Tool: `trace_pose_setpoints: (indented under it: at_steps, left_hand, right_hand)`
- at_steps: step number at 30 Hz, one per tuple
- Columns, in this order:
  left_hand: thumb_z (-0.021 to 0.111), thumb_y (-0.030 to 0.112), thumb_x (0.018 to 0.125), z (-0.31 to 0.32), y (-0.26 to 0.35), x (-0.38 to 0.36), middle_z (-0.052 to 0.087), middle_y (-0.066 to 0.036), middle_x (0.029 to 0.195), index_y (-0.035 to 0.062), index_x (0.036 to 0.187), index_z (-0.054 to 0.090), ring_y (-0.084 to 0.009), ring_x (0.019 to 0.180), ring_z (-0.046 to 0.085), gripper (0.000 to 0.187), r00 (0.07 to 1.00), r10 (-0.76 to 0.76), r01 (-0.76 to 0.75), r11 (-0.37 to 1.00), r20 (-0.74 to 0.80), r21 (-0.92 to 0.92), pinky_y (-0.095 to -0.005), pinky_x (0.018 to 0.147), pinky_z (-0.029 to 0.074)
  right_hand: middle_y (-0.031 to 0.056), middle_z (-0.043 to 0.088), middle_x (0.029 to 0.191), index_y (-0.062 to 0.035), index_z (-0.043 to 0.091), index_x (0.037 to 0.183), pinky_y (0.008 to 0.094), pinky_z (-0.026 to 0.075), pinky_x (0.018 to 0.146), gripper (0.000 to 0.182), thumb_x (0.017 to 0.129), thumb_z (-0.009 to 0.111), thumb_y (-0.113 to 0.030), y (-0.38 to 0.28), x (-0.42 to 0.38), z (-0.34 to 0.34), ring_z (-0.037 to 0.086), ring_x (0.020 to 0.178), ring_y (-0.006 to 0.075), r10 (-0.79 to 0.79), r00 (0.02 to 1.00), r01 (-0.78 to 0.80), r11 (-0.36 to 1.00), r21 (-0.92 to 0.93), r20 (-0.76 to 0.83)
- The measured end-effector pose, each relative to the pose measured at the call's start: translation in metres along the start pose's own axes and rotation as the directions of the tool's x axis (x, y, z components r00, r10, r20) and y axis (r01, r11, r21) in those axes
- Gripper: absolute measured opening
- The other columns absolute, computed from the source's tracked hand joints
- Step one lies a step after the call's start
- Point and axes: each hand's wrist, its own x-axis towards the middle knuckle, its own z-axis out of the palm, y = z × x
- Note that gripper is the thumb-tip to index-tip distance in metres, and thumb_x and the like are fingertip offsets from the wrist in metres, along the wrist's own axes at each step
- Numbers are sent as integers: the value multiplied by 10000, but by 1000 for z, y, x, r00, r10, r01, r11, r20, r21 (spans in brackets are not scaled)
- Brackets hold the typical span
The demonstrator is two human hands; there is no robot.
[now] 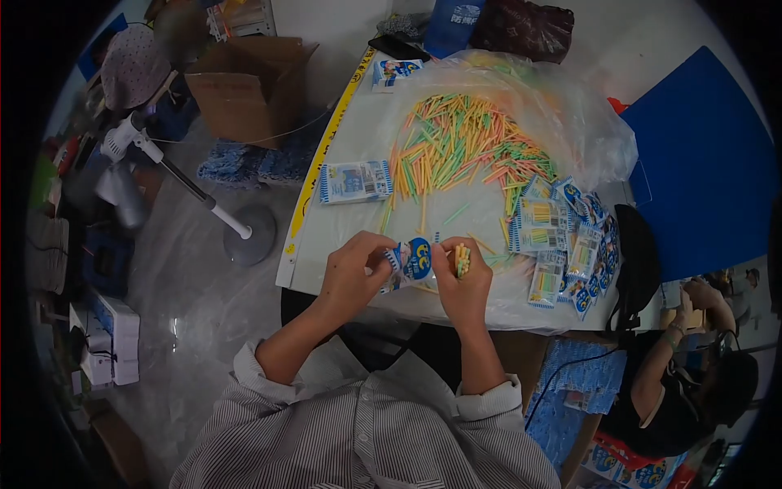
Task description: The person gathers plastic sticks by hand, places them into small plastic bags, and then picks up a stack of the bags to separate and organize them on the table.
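The small blue packet (414,259) is between my two hands, over the near part of the white table (342,232). From the left, a white stand with a round grey base (248,236) is on the floor, and an open cardboard box (236,102) is beyond it. A few flat packs (356,182) lie near the table's left edge, marked with yellow tape (308,198). My left hand (352,273) pinches the packet's left end between thumb and fingers. My right hand (466,285) has its thumb at the packet's right side, while its fingers curl round a bundle of sticks (462,261), their ends showing. Beyond my hands spreads a loose pile of sticks (464,147) in yellow, green and pink, with clear plastic (590,143) bunched behind and to its right. Right of the pile, filled packets (542,224) lie heaped and overlapping, some with sticks visible inside. Just beside them is a black cloth item (637,265), and a large blue panel (705,171) is farther right. Below that panel, another person (680,383) has both hands raised together.
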Motion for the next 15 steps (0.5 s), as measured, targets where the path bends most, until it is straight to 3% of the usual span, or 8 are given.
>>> trace_pose_setpoints:
  at_steps: [4,8,10,14,15]
  left_hand:
    - [595,-64,637,1,7,5,538,-83,724,38,918,500,-170,610,585,313,978,137,-122,988,-157,98,-260,549,472]
    - [611,-67,614,9,2,1,528,-79,721,44,940,483,-170,593,574,367,953,198,-179,979,-228,102,-261,530,468]
    - [629,-58,600,12,1,1,515,-76,713,45,955,466,-173,586,560,404,912,334,-295,938,-240,184,-266,515,464]
    - [637,-58,593,10,0,2,505,-75,705,39,962,462,-182,584,551,420,926,329,-292,936,-186,198,-269,517,463]
    - [635,-51,600,7,5,3,506,-78,705,37,946,469,-189,584,551,393,950,265,-240,958,-164,155,-271,516,461]
  right_hand:
    - [-64,398,560,-40,495,766,152,264,434,125,754,616,-70,-14,-12,3,330,504,-12,33,986,-53,991,122,165]
    - [-68,368,551,-39,492,774,151,242,431,131,750,619,-59,-19,-19,11,309,494,-13,76,976,-86,995,43,205]
    - [-57,400,564,-27,510,763,155,251,432,114,747,619,-58,-11,-15,14,327,491,-9,118,960,-144,986,84,255]
    - [-24,454,584,-13,534,745,170,298,441,87,746,613,-50,-15,-11,11,371,500,10,57,953,-66,998,20,297]
    - [38,494,599,-1,539,733,220,360,476,99,733,615,-65,-9,-10,12,455,520,96,-21,972,19,1000,14,235]
